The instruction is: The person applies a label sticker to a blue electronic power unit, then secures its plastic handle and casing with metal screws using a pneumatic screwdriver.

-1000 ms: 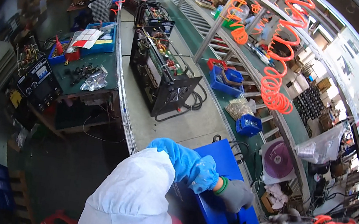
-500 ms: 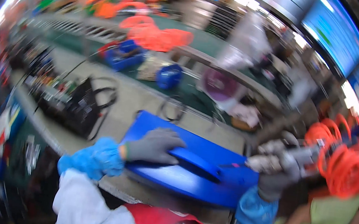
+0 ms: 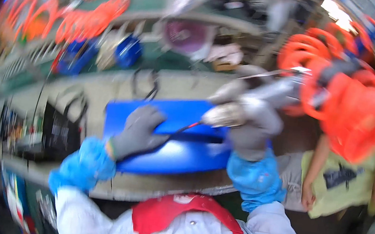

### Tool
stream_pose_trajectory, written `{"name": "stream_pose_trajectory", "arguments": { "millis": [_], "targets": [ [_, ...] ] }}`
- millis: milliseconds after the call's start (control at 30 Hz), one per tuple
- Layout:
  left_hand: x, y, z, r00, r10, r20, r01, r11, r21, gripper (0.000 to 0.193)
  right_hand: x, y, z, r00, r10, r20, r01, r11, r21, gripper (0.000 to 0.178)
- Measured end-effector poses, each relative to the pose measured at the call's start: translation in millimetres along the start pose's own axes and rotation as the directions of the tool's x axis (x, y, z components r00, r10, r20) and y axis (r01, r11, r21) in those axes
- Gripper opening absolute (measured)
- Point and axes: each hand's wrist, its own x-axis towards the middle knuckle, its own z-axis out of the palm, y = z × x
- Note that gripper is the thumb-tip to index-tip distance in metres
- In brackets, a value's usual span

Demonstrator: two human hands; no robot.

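A blue plastic panel (image 3: 177, 156) with a long raised part and a dark slot lies across the bench in front of me. My left hand (image 3: 139, 131), in a grey glove, bears down on its left part with bent fingers. In my gloved right hand (image 3: 253, 133) is an air screwdriver (image 3: 274, 93), tilted, its grey body running up to the right. Its thin shaft, with a red band, points down left and ends beside my left fingers. Blur hides whether a screw is at the tip.
An orange coiled air hose (image 3: 353, 116) hangs at the right, near a person in a yellow-green top (image 3: 356, 181). Black cable loops (image 3: 145, 84) lie behind the panel. A blue bin (image 3: 77, 56), a blue round container (image 3: 128, 51) and a purple round object (image 3: 185, 35) stand farther back.
The air screwdriver has swung left over the panel, its tip now by my left hand. My left hand stays on the panel. The whole view has turned to the right.
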Motion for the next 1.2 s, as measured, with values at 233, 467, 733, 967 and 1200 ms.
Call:
{"name": "stream_pose_trajectory", "arguments": {
  "millis": [233,467,733,967,1200],
  "targets": [
    [-3,-29,-19,0.981,-0.046,0.188,0.048,0.999,-0.005,0.051,18,5,16,0.982,-0.116,0.149,0.133,0.985,-0.107,0.061],
    [-11,-36,-19,0.981,-0.039,0.19,0.052,0.997,-0.063,0.056,17,30,35,0.981,0.018,0.196,0.024,0.977,-0.21,0.07],
    [-14,-30,-20,0.977,-0.036,0.21,0.062,0.991,-0.119,0.053,38,33,36,0.843,0.082,0.532,0.06,0.968,-0.244,0.07],
    [-9,-32,-19,0.982,-0.032,0.186,0.062,0.986,-0.155,0.048,41,36,47,0.863,0.316,0.394,-0.159,0.91,-0.382,0.077],
    [-8,-33,-20,0.985,-0.022,0.173,0.042,0.992,-0.115,0.047,62,54,51,0.741,0.313,0.594,-0.154,0.941,-0.303,0.081]
  ]
}}
